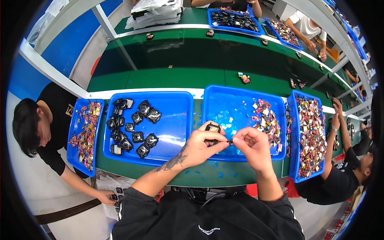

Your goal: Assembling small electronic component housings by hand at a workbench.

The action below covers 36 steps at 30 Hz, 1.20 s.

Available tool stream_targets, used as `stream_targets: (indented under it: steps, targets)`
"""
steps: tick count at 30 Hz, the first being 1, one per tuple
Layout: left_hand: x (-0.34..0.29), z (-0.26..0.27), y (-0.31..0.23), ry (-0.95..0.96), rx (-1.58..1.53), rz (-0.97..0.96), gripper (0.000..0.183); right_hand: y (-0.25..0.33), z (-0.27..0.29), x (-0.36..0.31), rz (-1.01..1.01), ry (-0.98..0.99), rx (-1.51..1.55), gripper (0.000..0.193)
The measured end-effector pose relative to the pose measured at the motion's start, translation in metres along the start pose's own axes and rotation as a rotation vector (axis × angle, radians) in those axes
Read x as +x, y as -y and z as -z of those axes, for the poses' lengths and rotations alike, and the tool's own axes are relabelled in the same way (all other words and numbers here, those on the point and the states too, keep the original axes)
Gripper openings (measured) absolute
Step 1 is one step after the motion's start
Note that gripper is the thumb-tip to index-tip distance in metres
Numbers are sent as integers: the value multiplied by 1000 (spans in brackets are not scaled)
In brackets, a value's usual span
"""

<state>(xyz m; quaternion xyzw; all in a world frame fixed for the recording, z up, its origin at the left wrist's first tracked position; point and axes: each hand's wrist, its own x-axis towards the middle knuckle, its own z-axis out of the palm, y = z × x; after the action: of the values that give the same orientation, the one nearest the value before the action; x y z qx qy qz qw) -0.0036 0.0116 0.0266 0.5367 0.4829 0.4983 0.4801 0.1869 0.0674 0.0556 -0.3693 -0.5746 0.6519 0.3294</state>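
In front of my chest, above the near edge of a blue tray [240,91], my left hand [200,146] is closed around a small black plastic housing [213,128] with a pale square face. The fingertips of my right hand [253,147] pinch together beside it and meet those of the left. Between them sits a tiny dark piece [230,141], too small to name. Small pink-and-yellow electronic parts [269,120] fill the right side of that tray, with blue film scraps [226,116] on its left. Several black housings [138,137] lie in another blue tray [172,104] to the left.
Blue trays heaped with small parts flank the work, one at far left [96,138] and one at right [310,138]. Behind them runs a green conveyor belt [160,74] carrying scattered pieces. Co-workers sit to the left [60,132], right [336,172] and across [308,28]. White frame posts rise around.
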Motion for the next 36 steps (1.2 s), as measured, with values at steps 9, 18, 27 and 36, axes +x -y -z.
stream_targets:
  steps: [9, 18, 27, 36]
  targets:
    - [-4, 2, 0, 13, 158, -78, 12, 12, 11, 8, -76, 343, -337, 16]
    - [0, 3, 9, -88, 275, -292, 12, -18, 7, 16, -298, 299, 280, 15]
    - [-7, 1, -7, -54, 65, -62, 10, 12, -5, -7, 68, 51, -273, 5]
    - [-10, -4, -2, -41, 63, -105, 9, 11, -6, -8, 148, 46, -488, 5]
